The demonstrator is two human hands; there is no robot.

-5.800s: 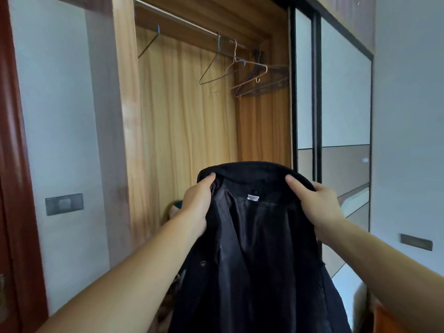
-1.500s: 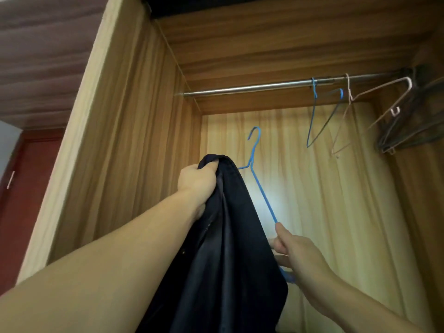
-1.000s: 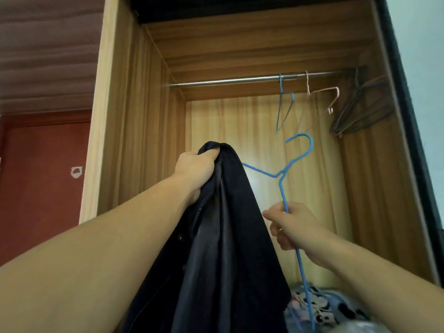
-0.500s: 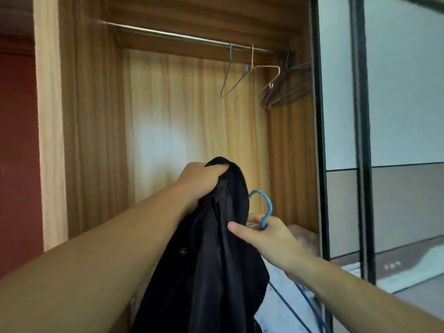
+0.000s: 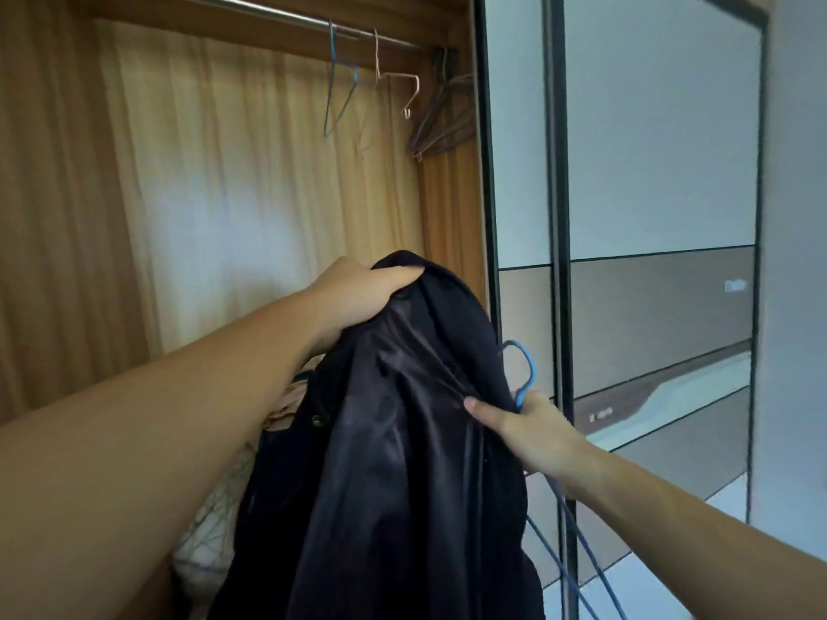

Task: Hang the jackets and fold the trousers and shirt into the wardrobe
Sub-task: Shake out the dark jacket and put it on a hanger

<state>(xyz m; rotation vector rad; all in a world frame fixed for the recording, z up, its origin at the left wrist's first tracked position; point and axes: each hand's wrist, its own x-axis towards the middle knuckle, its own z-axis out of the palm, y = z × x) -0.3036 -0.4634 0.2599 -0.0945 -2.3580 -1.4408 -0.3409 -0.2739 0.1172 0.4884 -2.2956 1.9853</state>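
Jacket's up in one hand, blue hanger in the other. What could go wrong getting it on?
The left hand grips the black jacket by one bunched spot, so its slick lining could slip. The right hand holds the blue hanger beside the fabric, where its wire may snag.

Bare forearms, no sleeves, unadorned wrists

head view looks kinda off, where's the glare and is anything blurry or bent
Head view: a pale glare patch washes out the wardrobe back panel; the rail and door frame bow from the wide lens; the jacket lining shows sheen; edges are soft.
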